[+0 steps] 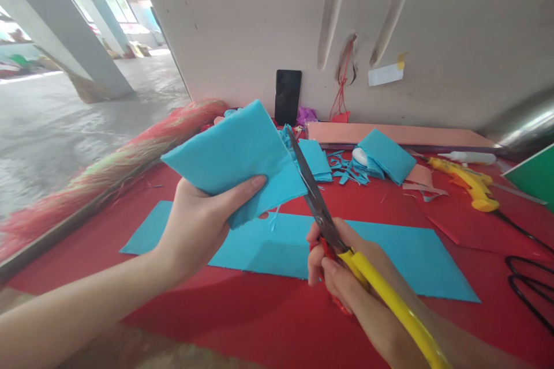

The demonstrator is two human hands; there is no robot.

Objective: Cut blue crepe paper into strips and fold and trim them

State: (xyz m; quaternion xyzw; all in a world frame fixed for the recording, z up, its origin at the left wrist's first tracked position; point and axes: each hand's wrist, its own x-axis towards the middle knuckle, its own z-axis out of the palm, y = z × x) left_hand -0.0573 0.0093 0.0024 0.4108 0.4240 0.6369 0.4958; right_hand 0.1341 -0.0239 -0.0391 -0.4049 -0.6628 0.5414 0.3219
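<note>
My left hand (pixel 199 216) grips a folded piece of blue cloth (pixel 238 150), thumb on its near face and fingers hidden behind it. My right hand (pixel 350 277) is wrapped round the red and yellow handles of a pair of scissors (pixel 315 199). The scissors point up and to the left, their blades along the right edge of the folded cloth. Whether the blades are parted is hard to tell. Below both hands a long blue strip (pixel 398 248) lies flat on the red table (pixel 208 323).
Behind are folded blue pieces (pixel 387 155), blue scraps (pixel 344 168) and a black phone (pixel 288 97) against the pale wall. On the right lie a yellow glue gun (pixel 465 179) and its black cable (pixel 526 282). Pink and pale fringe (pixel 116 161) runs along the left edge.
</note>
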